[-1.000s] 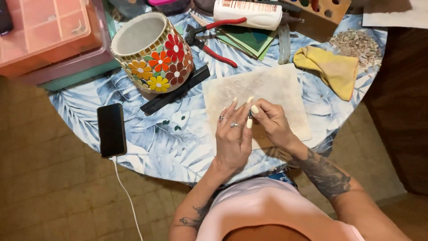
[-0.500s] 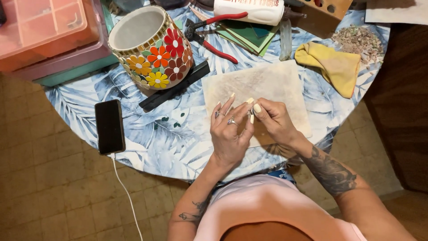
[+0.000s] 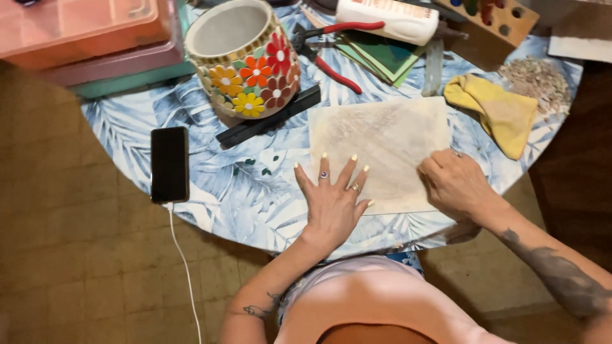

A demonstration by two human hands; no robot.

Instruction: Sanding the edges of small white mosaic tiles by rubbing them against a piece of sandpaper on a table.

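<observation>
A dark phone (image 3: 169,164) lies at the bench's (image 3: 229,204) left edge, the flower-mosaic pot (image 3: 245,60) behind it, part-tiled. The left hand (image 3: 331,197) presses flat, fingers spread, on the pale work mat (image 3: 382,140); the right hand (image 3: 456,181) rests curled on the mat's right edge, gripping nothing visible.
</observation>
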